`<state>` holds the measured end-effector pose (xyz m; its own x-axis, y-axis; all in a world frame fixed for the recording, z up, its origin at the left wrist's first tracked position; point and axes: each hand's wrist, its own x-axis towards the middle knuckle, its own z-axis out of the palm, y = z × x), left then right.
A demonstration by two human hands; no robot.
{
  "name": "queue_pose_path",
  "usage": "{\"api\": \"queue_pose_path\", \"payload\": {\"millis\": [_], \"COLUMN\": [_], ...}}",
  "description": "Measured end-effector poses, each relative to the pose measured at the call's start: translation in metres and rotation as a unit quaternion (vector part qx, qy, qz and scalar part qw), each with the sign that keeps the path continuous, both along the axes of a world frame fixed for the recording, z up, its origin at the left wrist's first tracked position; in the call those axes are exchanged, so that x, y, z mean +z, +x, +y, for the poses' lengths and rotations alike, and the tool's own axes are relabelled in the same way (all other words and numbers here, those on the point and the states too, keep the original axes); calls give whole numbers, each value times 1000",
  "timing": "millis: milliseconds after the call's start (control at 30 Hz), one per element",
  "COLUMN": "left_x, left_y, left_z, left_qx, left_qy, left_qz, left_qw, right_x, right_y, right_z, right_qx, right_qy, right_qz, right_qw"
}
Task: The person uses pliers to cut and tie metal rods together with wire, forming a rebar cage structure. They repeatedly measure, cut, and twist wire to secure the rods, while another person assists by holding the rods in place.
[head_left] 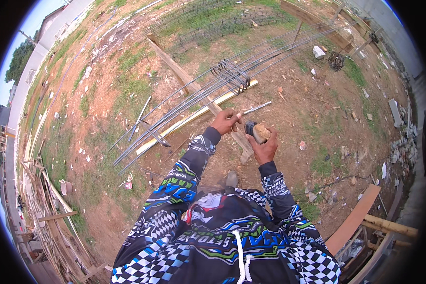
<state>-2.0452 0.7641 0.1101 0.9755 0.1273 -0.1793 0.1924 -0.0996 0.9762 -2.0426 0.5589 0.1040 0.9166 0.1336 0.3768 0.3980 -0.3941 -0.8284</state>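
My right hand is wrapped round a small dark, rounded object with a rough tan face; its kind is unclear. Just to its left, my left hand has its thumb and fingertips pressed together, and anything between them is too small to make out. Both hands are over a wooden beam running away from me. Beyond them, a bundle of long steel rebars lies across the beam. Several bent stirrups are bunched around the bars. A short metal rod shows behind my fingers.
A pale timber strip lies under the rebars. At far right stands a raised wooden beam, near a wire coil and a white block. Planks are piled at left; a brown board leans at lower right.
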Motion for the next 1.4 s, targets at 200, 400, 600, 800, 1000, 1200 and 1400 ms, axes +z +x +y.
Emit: {"api": "queue_pose_path", "payload": {"millis": [200,400,600,800,1000,1200,1400], "left_x": [-8,-10,-44,23,111,203,161], "left_y": [-5,8,12,14,16,-84,-77], "left_z": [-9,-2,-4,-5,109,168,-20], "left_qx": [15,-44,15,0,115,512,304], "left_qy": [-165,-54,-67,-303,-415,-158,122], "left_qz": [56,55,5,103,-73,-459,-397], "left_qw": [985,996,998,947,900,709,857], "right_x": [-17,-5,-5,-6,-5,14,12], "right_y": [10,6,3,-2,-2,-8,-18], "right_z": [0,-6,6,2,1,0,-18], "right_qx": [39,24,-1,-33,-32,-26,-79], "right_qy": [7,-4,14,-29,-40,-30,-174], "right_qz": [-41,-41,-6,23,16,76,-146], "right_qw": [998,999,1000,999,999,996,971]}}
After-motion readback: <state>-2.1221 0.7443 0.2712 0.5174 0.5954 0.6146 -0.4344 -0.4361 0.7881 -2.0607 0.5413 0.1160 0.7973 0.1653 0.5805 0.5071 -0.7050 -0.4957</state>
